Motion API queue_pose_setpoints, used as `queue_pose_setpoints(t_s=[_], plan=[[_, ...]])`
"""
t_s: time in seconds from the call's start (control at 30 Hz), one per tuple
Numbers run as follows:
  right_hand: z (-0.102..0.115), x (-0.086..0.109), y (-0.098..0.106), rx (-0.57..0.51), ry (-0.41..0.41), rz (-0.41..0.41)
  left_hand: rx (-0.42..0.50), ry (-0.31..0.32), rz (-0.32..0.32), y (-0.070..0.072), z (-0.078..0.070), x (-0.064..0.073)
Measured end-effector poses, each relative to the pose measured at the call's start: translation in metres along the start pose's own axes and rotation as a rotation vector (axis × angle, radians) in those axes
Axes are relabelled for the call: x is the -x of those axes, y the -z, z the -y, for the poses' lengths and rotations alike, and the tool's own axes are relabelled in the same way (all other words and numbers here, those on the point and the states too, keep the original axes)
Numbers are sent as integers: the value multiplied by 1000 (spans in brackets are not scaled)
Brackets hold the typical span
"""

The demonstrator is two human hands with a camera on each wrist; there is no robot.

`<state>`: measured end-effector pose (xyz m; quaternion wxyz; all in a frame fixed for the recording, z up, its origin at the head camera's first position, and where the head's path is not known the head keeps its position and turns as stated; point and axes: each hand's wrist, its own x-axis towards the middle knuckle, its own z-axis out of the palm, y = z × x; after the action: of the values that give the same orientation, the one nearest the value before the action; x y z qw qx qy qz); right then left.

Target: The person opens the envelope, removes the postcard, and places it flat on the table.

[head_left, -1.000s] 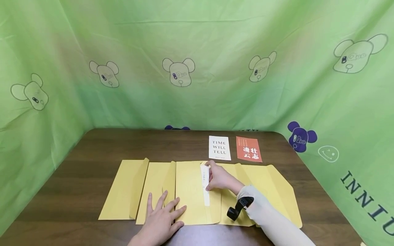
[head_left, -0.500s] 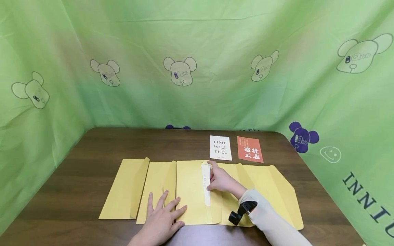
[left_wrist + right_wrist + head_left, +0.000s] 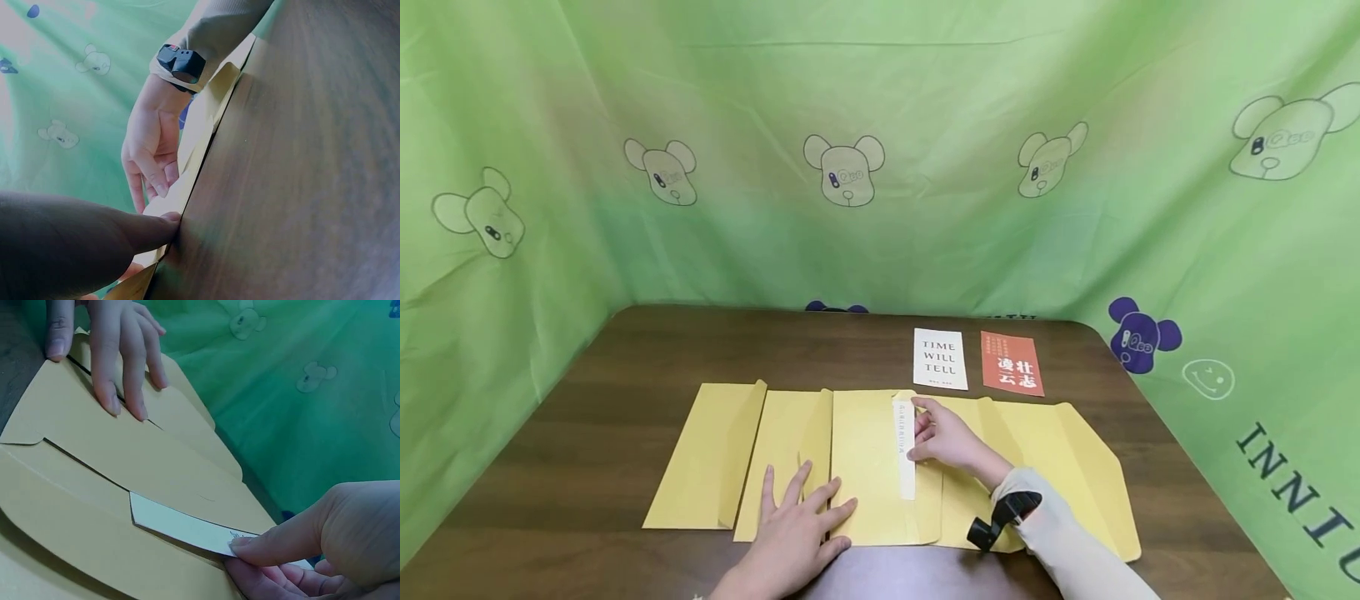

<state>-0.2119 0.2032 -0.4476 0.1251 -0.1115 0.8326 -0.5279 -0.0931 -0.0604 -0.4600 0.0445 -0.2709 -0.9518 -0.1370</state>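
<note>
A white card (image 3: 906, 467) with a line of small print sticks out of the opening of the middle yellow envelope (image 3: 865, 467); the rest of it is hidden inside. My right hand (image 3: 946, 437) pinches the card's outer edge between thumb and fingers, plainest in the right wrist view, where the card (image 3: 175, 522) bends slightly. Fingers spread, my left hand (image 3: 793, 533) rests across the middle envelope and the yellow envelope (image 3: 786, 433) to its left. In the left wrist view its thumb (image 3: 153, 231) presses near the envelope's front edge.
More yellow envelopes lie in the row: one at far left (image 3: 703, 458), one under my right forearm (image 3: 962, 500), one at far right (image 3: 1075, 467) with its flap out. Behind them lie a white printed card (image 3: 940, 358) and a red card (image 3: 1012, 363). A green curtain surrounds the table.
My right hand has shifted slightly to the right, still pinching the white card, and the card's print shows more clearly. My left hand stays in place. The head view has moved a little.
</note>
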Motion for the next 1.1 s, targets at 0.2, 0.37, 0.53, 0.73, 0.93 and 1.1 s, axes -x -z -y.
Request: queue_pose_setpoints(t_s=[0.2, 0.37, 0.53, 0.73, 0.93, 1.1], plan=[[-1, -2, 2, -55, -30, 24, -4, 0, 12, 1, 0, -1], [-1, -2, 3, -123, -45, 58, -14, 3, 6, 0, 1, -1], [0, 1, 5, -115, -57, 68, -9, 2, 3, -1, 1, -1], [2, 5, 12, -50, -41, 46, -16, 0, -10, -1, 1, -4], [0, 7, 22, 1, -68, 52, -14, 0, -9, -1, 1, -4], [-4, 10, 29, 37, -93, 48, -3, 4, 0, -1, 0, -1]])
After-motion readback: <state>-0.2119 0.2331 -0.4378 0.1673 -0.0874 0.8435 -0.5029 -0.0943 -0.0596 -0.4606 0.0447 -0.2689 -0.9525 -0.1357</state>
